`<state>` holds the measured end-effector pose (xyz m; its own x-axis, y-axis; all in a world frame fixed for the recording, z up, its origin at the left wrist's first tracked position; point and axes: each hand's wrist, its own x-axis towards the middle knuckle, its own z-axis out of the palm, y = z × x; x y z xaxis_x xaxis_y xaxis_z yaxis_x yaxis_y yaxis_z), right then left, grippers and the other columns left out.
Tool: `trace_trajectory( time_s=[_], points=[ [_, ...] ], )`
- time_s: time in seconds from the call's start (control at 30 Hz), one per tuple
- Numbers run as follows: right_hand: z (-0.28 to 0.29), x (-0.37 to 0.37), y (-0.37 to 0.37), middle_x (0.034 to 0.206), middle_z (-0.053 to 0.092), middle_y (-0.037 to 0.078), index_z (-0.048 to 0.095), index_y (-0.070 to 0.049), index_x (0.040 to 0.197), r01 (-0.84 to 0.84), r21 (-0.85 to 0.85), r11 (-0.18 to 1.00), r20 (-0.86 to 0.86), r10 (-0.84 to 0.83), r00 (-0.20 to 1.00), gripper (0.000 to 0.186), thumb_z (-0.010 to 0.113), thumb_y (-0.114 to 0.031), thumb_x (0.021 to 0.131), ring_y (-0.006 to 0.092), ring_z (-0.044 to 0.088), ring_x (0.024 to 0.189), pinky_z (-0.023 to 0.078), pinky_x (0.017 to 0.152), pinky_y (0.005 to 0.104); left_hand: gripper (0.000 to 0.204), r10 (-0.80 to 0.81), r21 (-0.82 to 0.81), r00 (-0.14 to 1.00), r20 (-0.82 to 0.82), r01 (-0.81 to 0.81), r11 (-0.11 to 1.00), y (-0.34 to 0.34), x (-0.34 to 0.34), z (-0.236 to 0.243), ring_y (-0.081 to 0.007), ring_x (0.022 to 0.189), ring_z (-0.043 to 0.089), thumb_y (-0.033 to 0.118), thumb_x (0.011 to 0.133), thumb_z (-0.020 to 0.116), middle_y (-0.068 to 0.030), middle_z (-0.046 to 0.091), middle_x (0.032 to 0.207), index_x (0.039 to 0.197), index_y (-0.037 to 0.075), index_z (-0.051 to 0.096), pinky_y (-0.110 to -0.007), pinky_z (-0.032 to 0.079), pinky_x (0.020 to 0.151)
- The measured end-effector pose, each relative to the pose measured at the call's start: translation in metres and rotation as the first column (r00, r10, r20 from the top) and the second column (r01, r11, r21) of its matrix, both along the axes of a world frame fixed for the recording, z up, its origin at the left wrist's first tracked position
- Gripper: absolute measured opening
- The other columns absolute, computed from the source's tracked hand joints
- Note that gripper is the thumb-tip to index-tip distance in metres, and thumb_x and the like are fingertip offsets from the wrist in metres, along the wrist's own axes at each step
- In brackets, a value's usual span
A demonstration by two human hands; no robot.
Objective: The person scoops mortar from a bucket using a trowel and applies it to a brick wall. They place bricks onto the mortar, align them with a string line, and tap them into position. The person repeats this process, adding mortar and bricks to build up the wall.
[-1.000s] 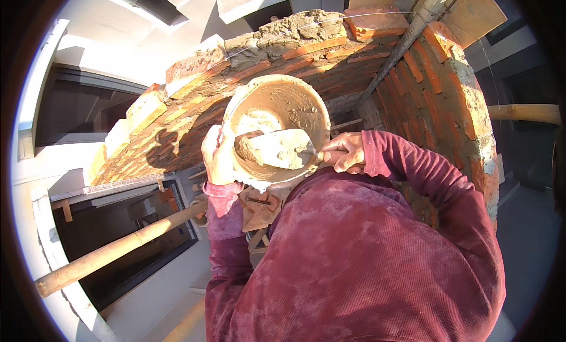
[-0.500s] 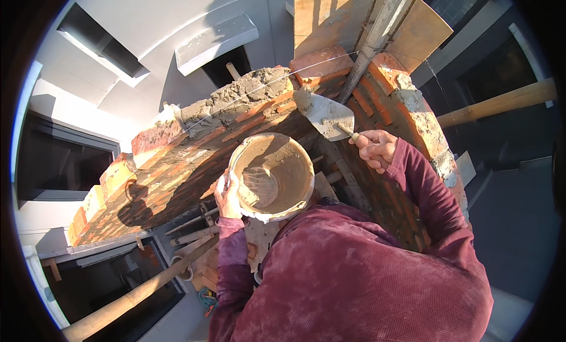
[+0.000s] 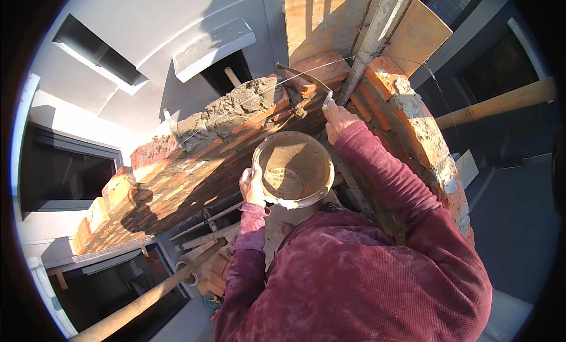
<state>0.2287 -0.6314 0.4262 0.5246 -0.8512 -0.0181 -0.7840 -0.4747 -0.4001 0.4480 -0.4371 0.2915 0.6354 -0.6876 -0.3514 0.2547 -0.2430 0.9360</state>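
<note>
My left hand [image 3: 252, 186] grips the rim of a mortar-smeared bucket [image 3: 321, 172], tilted so its inside shows a thin coat of mortar. My right hand [image 3: 338, 120] is closed round the handle of a trowel [image 3: 309, 77], whose blade is turned edge-on at the top of the brick wall [image 3: 194, 165]. Beside the blade lies the end of a rough bed of wet mortar [image 3: 242, 105] along the wall top. A clump of mortar [image 3: 299, 112] hangs on the wall's near face, just below the trowel.
A taut string [image 3: 259, 94] runs above the wall top. A metal post [image 3: 372, 41] stands at the corner, before a plywood board [image 3: 318, 24]. Another brick wall [image 3: 421, 127] goes off to the right. Bamboo poles [image 3: 141, 298] cross at lower left, near loose bricks [image 3: 217, 274].
The trowel has swung up and left to the wall top, its blade turning from flat to edge-on. The bucket has shifted right. A mortar clump now shows on the wall face.
</note>
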Motion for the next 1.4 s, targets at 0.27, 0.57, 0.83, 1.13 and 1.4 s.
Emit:
trace_trajectory(
  time_s=[0.27,0.57,0.83,1.13,1.4],
  points=[
    [-0.006,-0.064,0.033,0.065,0.057,0.008,0.055,0.003,0.111,-0.074,0.353,0.933,0.389,-0.074,0.918,0.047,0.067,-0.034,0.085,0.0144,0.053,0.049,0.044,0.049,0.0298,0.022,0.219,-0.124,0.966,-0.139,-0.236,0.964,0.011,0.014,-0.013,-0.0072,0.074,0.049,0.026,0.093,0.064,0.0035,0.056,0.08,0.086,0.006,0.06,-0.025,0.041,0.068],
    [-0.172,-0.132,0.087,0.06,0.054,0.004,0.054,-0.005,0.081,-0.058,0.809,0.584,0.186,-0.161,0.969,0.02,0.063,-0.022,0.085,0.0112,0.048,0.046,0.039,0.042,0.0281,0.023,0.729,0.149,0.647,-0.225,-0.717,0.682,0.181,-0.017,-0.103,-0.0114,0.075,0.054,0.022,0.085,0.071,-0.0019,0.06,0.079,0.089,0.002,0.06,-0.03,0.045,0.065],
    [-0.232,-0.056,0.066,0.071,0.066,0.015,0.069,-0.002,0.084,-0.209,0.659,0.722,-0.324,0.524,0.788,0.037,0.059,-0.037,0.086,0.0237,0.063,0.061,0.05,0.06,0.0378,0.036,0.813,0.289,-0.103,-0.574,-0.954,0.083,0.375,-0.093,-0.152,-0.0339,0.099,0.065,0.005,0.089,0.06,-0.0166,0.061,0.116,0.122,0.005,0.047,-0.055,0.056,0.079],
    [-0.319,0.019,0.092,0.077,0.068,0.018,0.069,0.0,0.084,-0.417,0.505,0.756,-0.418,0.636,0.649,0.05,0.057,-0.048,0.085,0.0296,0.065,0.071,0.051,0.069,0.0425,0.049,0.681,0.163,-0.479,-0.554,-0.864,-0.476,0.577,0.061,-0.158,-0.0304,0.112,0.056,0.007,0.086,0.067,-0.01,0.056,0.125,0.129,0.009,0.045,-0.049,0.05,0.088],
    [-0.163,0.162,0.275,0.076,0.065,0.018,0.063,0.0,0.087,-0.467,0.663,0.585,-0.349,0.794,0.498,0.041,0.068,-0.038,0.075,0.0339,0.065,0.073,0.051,0.069,0.0441,0.069,0.822,0.052,-0.291,-0.49,-0.951,-0.306,0.75,0.249,-0.097,-0.0358,0.132,0.04,0.039,0.094,0.059,-0.0158,0.03,0.15,0.147,0.011,0.026,-0.057,0.044,0.099]
  ],
)
